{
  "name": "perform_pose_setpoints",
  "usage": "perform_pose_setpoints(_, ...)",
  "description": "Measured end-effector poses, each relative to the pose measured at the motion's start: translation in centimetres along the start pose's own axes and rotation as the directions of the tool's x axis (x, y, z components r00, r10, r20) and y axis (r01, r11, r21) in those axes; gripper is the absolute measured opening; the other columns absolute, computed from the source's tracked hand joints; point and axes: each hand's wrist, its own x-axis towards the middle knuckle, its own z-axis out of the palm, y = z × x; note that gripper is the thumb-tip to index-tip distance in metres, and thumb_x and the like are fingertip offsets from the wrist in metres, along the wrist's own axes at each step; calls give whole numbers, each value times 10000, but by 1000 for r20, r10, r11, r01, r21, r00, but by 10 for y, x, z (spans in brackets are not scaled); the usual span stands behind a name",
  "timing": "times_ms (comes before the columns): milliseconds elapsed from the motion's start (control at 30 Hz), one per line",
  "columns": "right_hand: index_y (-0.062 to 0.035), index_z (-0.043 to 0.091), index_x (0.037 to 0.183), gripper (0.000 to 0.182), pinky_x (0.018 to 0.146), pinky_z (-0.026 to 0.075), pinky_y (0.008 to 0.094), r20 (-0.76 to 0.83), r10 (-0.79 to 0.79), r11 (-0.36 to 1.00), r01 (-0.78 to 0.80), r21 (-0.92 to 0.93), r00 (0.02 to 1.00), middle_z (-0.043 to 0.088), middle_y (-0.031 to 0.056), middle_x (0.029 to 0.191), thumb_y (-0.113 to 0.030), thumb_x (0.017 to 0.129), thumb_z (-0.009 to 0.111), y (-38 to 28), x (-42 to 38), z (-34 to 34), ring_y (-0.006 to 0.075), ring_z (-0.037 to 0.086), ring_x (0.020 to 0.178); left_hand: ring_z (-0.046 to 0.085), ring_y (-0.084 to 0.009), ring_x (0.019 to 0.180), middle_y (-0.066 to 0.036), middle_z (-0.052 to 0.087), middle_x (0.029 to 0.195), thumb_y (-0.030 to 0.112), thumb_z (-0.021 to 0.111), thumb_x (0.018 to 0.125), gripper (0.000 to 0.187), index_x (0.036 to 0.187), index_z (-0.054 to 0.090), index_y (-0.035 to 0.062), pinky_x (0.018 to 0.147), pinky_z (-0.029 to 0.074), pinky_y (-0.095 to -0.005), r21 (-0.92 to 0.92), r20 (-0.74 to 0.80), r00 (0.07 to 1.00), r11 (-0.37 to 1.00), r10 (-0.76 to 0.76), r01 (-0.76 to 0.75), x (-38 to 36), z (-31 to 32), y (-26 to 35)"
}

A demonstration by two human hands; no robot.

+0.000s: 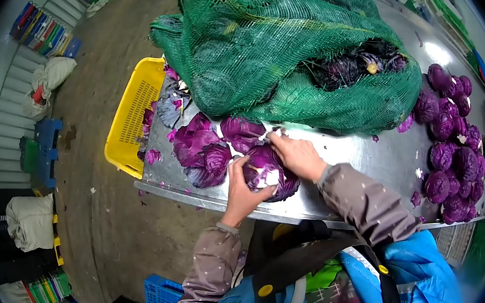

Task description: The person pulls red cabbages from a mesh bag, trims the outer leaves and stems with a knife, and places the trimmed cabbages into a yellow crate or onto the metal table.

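Observation:
A purple cabbage (285, 181) with a pale cut patch sits at the front edge of the metal table, between my two hands. My left hand (241, 189) is wrapped round its near left side, thumb and fingers spread against the leaves. On its upper right side lies my right hand (296, 152), fingers curled at the top of the head; whether they also hold a small tool is hidden. Loose purple outer leaves (197, 147) lie just left of the cabbage, and another leaf piece (241, 130) rests behind it.
A large green mesh sack (289, 32) of cabbages covers the table's back, torn open at the right. Several peeled cabbages (451, 169) are piled on the right. A yellow basket (128, 119) with leaf scraps stands off the left edge. Blue crates (162, 290) are on the floor.

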Motion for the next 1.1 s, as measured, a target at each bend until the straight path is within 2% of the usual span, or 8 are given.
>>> perform_pose_setpoints(133,-101,488,995,207,626,451,513,170,136,971,-165,170,976,618,192,728,-251,865,544,8,2,11,410,599,705,408,-305,1151,-166,392,1190,268,814,587,811,1261,419,50,977,367,-380,-55,30,1000,998,-2,4,1,-20,-27)
perform_pose_setpoints(233,-80,491,944,179,631,443,520,162,187,944,-223,244,969,596,211,696,-226,857,547,-9,-9,-6,434,583,706,408,-299,1140,-156,353,1213,263,830,594,848,1288,391,49,965,375,-389,-163,-70,961,954,-267,253,-8,-33,-5)
perform_pose_setpoints(433,-71,555,1016,203,610,465,485,76,234,863,-244,443,969,605,219,703,-204,863,546,-3,-50,7,419,598,680,371,-355,1169,-189,321,1229,203,824,602,899,1313,311,4,993,339,-424,14,-200,972,992,-119,125,-22,-2,11)
perform_pose_setpoints(467,-68,564,1035,225,615,473,465,235,347,870,-405,280,908,613,211,708,-215,866,553,15,-46,1,408,604,687,365,-357,1175,-191,321,1230,196,821,597,901,1312,308,6,993,340,-427,49,-172,983,997,-56,65,-22,-2,12)
perform_pose_setpoints(600,-86,554,1102,291,599,478,458,246,350,928,-371,43,904,627,172,797,-263,872,569,1,-38,-32,379,608,682,357,-372,1177,-206,325,1233,187,818,576,923,1306,289,-15,1004,327,-436,108,-171,985,994,15,3,-18,10,12)
perform_pose_setpoints(700,-175,515,1269,390,619,514,397,67,26,981,-38,191,997,509,114,1124,-181,880,550,-24,-32,-53,308,621,703,352,-387,1173,-227,332,1231,194,817,567,937,1289,273,-53,1014,310,-446,94,-189,982,995,-24,43,-14,13,12)
perform_pose_setpoints(933,-186,577,1150,346,453,462,375,24,-189,974,190,-120,982,538,98,803,-152,807,541,-31,-11,-33,244,620,567,347,-390,1171,-233,326,1231,186,809,563,927,1270,267,-67,1007,309,-453,137,-181,983,990,43,-18,-11,18,7)
perform_pose_setpoints(1100,-115,560,988,159,542,482,446,79,-21,994,29,-103,997,626,159,766,-189,851,531,-5,13,-7,338,618,622,352,-386,1178,-219,349,1240,161,789,553,894,1278,303,-35,1021,297,-456,218,-77,991,972,107,-88,-5,18,15)
